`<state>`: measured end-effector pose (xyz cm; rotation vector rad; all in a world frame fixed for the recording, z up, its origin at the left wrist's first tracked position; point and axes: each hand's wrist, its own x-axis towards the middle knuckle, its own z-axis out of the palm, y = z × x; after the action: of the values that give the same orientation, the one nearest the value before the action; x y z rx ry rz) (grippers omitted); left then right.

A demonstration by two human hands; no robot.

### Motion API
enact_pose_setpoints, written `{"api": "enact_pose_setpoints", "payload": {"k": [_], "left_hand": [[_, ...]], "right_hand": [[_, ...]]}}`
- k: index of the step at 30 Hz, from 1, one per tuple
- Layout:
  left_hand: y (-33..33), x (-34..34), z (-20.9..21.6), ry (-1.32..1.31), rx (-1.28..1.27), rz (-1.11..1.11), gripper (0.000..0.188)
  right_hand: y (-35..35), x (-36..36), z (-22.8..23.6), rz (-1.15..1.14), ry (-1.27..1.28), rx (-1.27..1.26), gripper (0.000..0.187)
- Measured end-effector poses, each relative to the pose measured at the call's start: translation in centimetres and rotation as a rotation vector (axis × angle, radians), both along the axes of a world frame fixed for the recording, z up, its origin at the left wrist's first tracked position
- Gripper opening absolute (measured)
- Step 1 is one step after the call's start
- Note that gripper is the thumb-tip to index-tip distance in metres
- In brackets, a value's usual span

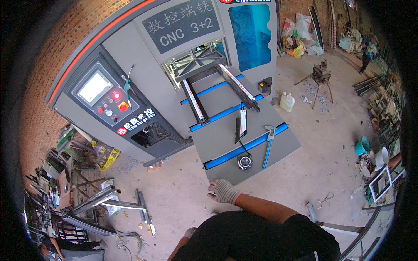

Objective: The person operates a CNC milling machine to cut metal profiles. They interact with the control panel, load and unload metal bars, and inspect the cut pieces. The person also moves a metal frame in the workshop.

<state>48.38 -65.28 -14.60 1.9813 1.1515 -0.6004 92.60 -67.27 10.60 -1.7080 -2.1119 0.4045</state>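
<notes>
My right hand (225, 191), in a striped knit glove with bare fingertips, is at the near left corner of the grey machine table (217, 174). Its fingers are slightly bent and apart, with nothing in them; whether they touch the edge I cannot tell. Low by my body, my left hand (190, 232) is partly hidden by my black shirt, fingers unseen. On the table lie a round black tape measure (244, 161), a blue caliper (268, 148) and a short dark profile piece (241, 126). Two long dark profiles (194, 101) (237, 87) reach out of the machine opening.
The grey machine (130, 56) carries a control panel (104, 93) with a lit screen and red buttons. A white jug (287, 102) and a metal tripod stand (321, 75) are on the floor to the right. Metal profiles (104, 200) lie lower left, where another person (69, 248) is partly visible.
</notes>
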Motion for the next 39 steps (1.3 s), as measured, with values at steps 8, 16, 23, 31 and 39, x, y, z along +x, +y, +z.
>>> {"api": "enact_pose_setpoints", "payload": {"k": [8, 16, 23, 31, 39], "left_hand": [[0.7, 0.7, -0.4, -0.037, -0.029, 0.064, 0.049], [1.1, 1.1, -1.0, 0.171, -0.016, -0.181, 0.049], [1.2, 1.0, -1.0, 0.113, 0.007, -0.144, 0.048], [0.9, 1.5, -1.2, 0.050, 0.029, -0.148, 0.047], [0.6, 1.8, -1.2, -0.035, 0.059, -0.180, 0.046]], "right_hand": [[0.0, -0.1, 0.1, -0.017, 0.005, 0.028, 0.041], [0.0, 0.0, -0.6, -0.024, 0.052, 0.069, 0.032], [0.2, -0.1, -1.1, -0.038, 0.061, 0.093, 0.026], [0.3, 0.0, -0.9, -0.027, 0.088, 0.102, 0.023], [0.3, 0.2, -0.8, -0.010, 0.089, 0.048, 0.026]]}}
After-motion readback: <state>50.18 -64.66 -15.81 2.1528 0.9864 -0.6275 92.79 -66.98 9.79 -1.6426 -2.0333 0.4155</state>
